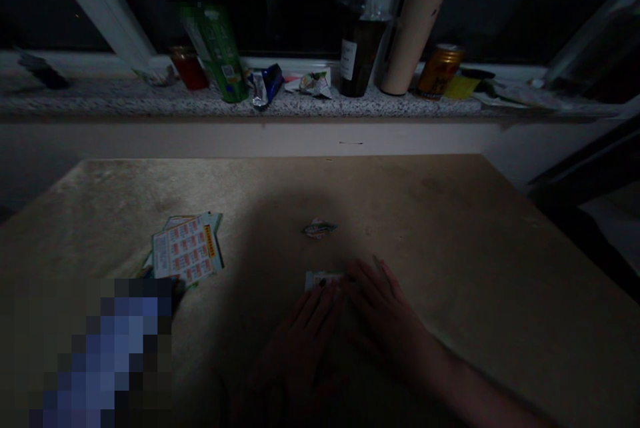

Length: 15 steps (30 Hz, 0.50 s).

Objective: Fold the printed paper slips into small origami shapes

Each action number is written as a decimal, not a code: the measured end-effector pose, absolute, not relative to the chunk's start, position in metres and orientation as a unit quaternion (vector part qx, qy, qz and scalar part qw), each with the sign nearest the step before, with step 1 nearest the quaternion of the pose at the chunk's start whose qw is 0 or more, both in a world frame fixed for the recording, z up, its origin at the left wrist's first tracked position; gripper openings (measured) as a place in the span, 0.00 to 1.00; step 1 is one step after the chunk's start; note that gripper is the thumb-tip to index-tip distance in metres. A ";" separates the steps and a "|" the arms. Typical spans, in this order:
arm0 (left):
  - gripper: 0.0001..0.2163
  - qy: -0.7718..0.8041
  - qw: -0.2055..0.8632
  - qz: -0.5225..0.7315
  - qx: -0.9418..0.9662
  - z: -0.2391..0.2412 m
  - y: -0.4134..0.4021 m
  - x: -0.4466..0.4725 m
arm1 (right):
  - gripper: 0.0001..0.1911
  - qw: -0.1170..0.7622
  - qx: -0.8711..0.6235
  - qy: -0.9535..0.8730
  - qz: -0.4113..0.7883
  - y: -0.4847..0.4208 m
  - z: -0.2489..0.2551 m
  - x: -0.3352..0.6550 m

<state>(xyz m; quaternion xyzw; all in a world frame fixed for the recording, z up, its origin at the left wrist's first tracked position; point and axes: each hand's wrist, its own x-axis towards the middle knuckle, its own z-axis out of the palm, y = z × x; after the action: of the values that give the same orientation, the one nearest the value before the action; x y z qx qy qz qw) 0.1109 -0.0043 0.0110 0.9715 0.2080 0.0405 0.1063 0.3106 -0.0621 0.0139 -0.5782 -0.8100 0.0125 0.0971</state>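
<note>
A small printed card [313,279] lies flat on the table, its top edge showing just past my fingers. My left hand [305,328] rests on its lower part with the fingers stretched out and lying flat. From the right, my right hand [387,311] reaches in, fingers extended, their tips at the card's right side. Both hands are in deep shadow, so anything small under the right fingertips is hidden. Beyond the card lies a little crumpled paper scrap [319,228]. To the left sits a loose stack of printed cards [186,251] with rows of red print.
The tan table [425,208] meets a wall below a speckled windowsill [295,105]. On the sill stand a green bottle [223,55], a red jar [189,69], a dark cup with a straw [357,58], a cardboard tube [417,21], an orange can [440,71] and crumpled wrappers [267,85].
</note>
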 end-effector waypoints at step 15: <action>0.34 0.264 0.052 0.046 0.962 0.013 -0.008 0.110 | 0.30 0.110 -0.567 -0.816 0.030 -0.062 0.011 0.308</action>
<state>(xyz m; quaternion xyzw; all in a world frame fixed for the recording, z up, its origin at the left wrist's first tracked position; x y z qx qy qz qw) 0.1096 -0.0080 0.0128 0.9620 0.2640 0.0460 0.0516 0.3084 -0.0615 0.0111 -0.5665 -0.8161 0.0301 0.1100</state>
